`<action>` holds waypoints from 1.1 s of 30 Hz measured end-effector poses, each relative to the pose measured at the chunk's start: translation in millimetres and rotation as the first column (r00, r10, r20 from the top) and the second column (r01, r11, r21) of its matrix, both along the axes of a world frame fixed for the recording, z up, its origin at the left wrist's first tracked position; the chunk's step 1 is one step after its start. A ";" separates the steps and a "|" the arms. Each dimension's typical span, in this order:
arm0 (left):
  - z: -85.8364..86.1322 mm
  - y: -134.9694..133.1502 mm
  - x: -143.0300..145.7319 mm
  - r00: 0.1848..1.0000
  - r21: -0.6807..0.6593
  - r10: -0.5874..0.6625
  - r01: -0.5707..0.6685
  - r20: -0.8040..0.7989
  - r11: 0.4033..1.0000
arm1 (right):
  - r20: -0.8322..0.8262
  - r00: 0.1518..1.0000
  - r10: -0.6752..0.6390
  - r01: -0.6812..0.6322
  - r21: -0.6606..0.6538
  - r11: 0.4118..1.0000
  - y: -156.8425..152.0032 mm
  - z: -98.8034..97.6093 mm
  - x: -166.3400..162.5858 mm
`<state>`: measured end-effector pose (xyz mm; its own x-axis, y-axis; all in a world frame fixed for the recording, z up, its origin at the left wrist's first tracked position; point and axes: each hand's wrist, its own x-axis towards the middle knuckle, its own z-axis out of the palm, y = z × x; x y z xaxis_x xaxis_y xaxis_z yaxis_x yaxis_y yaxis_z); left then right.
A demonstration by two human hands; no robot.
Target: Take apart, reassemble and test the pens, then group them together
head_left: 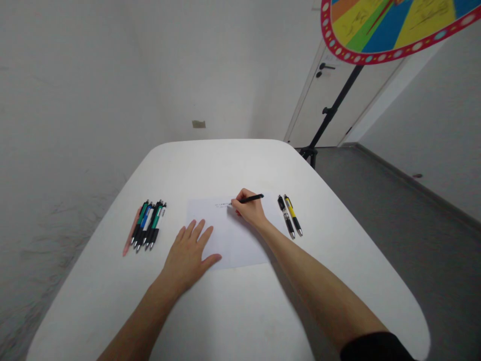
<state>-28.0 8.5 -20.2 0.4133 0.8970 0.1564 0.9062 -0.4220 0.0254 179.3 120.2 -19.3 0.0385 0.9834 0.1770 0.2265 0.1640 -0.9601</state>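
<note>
A white sheet of paper (236,245) lies on the table with small lines of dark handwriting near its top. My right hand (248,208) grips a black pen (252,198), its tip at the writing. Flat on the sheet's lower left corner rests my left hand (190,255), fingers spread and holding nothing. Two pens lie just right of the paper: one black and clear (286,216), the other yellow and black (293,214). To the left of my left hand is a bunch of several pens (148,225) in green, blue, white and black, with a pink pen (131,231) at its outer side.
The white table (225,165) has rounded corners and reaches close to the wall (150,75). Past its right edge, a colourful prize wheel (394,30) stands on a black stand (334,108) before a white door (338,120).
</note>
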 end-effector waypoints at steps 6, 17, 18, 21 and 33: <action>0.2 -1.5 0.5 1.000 0.003 -0.004 0.004 0.005 1.000 | 0.033 0.999 -0.018 0.019 -0.013 1.000 1.8 0.1 0.0; 1.0 -3.5 2.3 1.000 0.010 0.002 -0.002 0.011 1.000 | 0.066 0.998 -0.013 0.012 0.010 1.000 3.5 -1.4 -0.2; 0.6 -3.6 2.4 1.000 0.014 0.003 -0.004 0.016 1.000 | 0.066 0.998 -0.006 0.006 0.005 1.000 3.6 -1.4 -0.2; -0.7 -3.5 2.1 1.000 0.021 0.004 -0.004 0.020 1.000 | 0.067 0.998 0.002 -0.003 0.007 1.000 4.0 -1.4 0.0; 0.4 -2.7 2.0 1.000 0.002 0.004 -0.004 0.004 1.000 | 0.046 0.999 -0.009 0.009 -0.006 1.000 4.0 -1.3 -0.3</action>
